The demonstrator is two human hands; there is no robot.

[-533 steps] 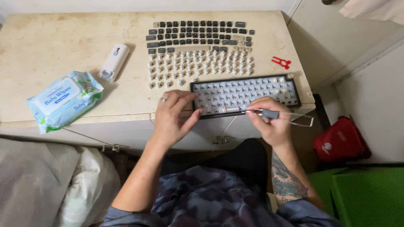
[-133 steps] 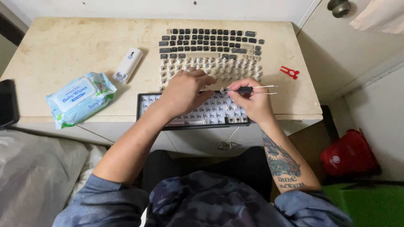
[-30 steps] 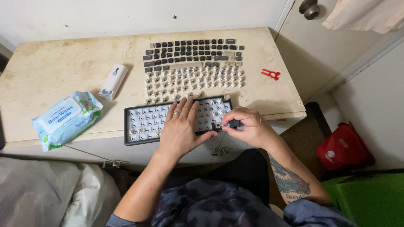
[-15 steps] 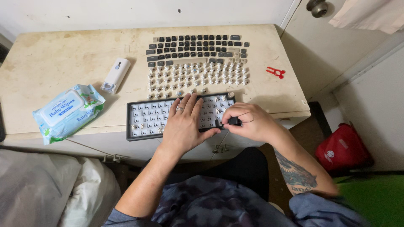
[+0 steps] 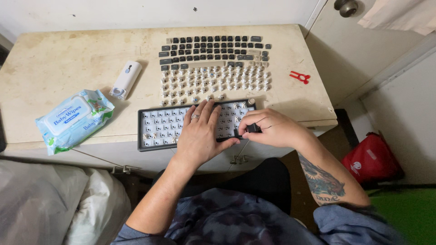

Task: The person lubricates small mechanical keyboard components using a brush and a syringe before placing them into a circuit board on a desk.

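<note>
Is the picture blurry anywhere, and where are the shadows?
Head view: mostly sharp; the dark keycaps and keyboard are crisp. The bottom edge with the sleeves looks softer. Light is even, with soft shadows under the left hand, the right hand, and beside the white device.

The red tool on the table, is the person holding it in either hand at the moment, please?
No, the red tool lies alone on the table, far from the left hand and right hand at the keyboard.
</note>
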